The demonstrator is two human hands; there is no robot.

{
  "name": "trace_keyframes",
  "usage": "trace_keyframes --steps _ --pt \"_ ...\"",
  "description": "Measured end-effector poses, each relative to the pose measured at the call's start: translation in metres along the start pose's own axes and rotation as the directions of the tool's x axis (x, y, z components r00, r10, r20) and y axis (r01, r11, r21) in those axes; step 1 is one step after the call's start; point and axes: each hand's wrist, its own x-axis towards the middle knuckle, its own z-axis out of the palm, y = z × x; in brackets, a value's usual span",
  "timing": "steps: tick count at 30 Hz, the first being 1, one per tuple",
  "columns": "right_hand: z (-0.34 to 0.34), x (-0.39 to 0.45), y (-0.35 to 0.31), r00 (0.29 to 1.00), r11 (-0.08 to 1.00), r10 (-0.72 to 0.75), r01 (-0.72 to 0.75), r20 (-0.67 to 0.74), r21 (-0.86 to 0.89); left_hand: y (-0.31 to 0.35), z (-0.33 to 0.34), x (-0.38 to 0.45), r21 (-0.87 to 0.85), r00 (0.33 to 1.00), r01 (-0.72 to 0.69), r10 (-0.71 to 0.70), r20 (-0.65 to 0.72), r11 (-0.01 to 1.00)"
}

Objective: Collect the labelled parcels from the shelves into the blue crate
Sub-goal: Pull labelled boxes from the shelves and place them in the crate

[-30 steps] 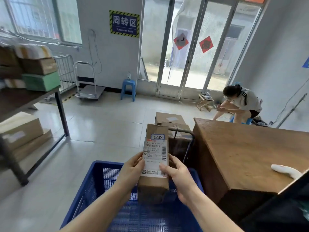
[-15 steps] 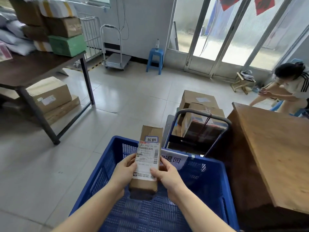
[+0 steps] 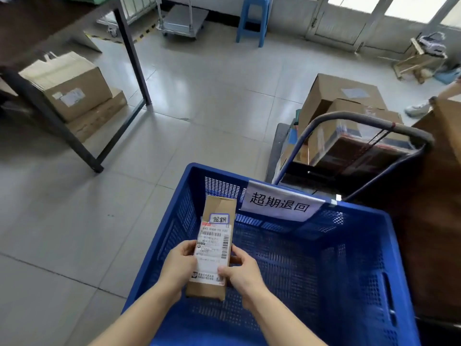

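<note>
Your left hand [image 3: 180, 265] and right hand [image 3: 243, 272] each pinch a long side of the labelled parcel [image 3: 212, 248], label facing you, holding it over the open blue crate [image 3: 356, 275], near its left wall; a paper sign [image 3: 280, 204] hangs on the far rim

I see a matt cardboard parcel [image 3: 211, 255] with a smooth paper label [image 3: 213, 248], a perforated plastic crate [image 3: 349, 258], and a glossy tiled floor [image 3: 199, 96].
</note>
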Motion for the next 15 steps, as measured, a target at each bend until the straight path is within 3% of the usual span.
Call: trace_keyframes --steps 15 --pt "0.07 0.172 0.173 0.967 0.962 0.225 -0.24 -0.121 -0.13 -0.15 -0.019 0.16 0.2 0.967 0.246 -0.255 0.019 0.948"
